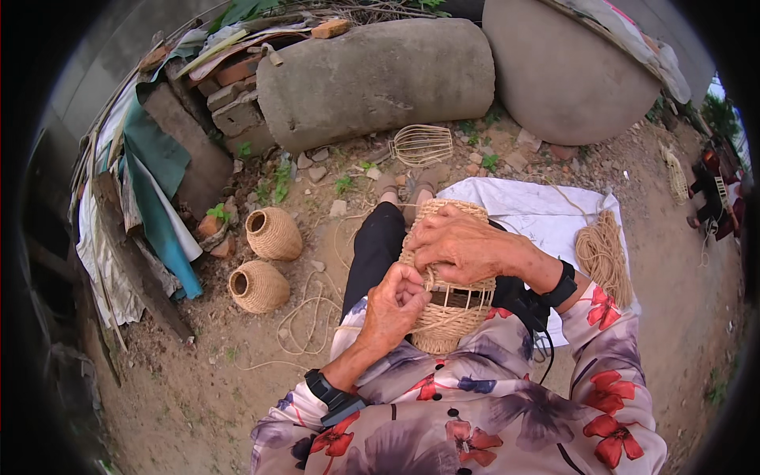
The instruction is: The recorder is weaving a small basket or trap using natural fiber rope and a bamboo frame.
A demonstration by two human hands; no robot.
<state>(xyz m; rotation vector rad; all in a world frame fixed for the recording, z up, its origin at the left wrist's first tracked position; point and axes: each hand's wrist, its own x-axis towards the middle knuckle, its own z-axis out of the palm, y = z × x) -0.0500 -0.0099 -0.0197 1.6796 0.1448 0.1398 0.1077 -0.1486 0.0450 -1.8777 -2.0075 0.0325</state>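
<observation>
The left hand (397, 302) pinches a woven basket (443, 323) at its left; the right hand (463, 244) grasps its far part, fingers curled; a cord bundle (602, 252) lies right.

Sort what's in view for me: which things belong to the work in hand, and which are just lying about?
Seem to belong:
- part-woven basket, with the left hand and right hand on it
- loose cord
- cord bundle
- woven jars
- bare frame

Seem just lying about:
- stone cylinder
- bricks
- teal sheet
</observation>
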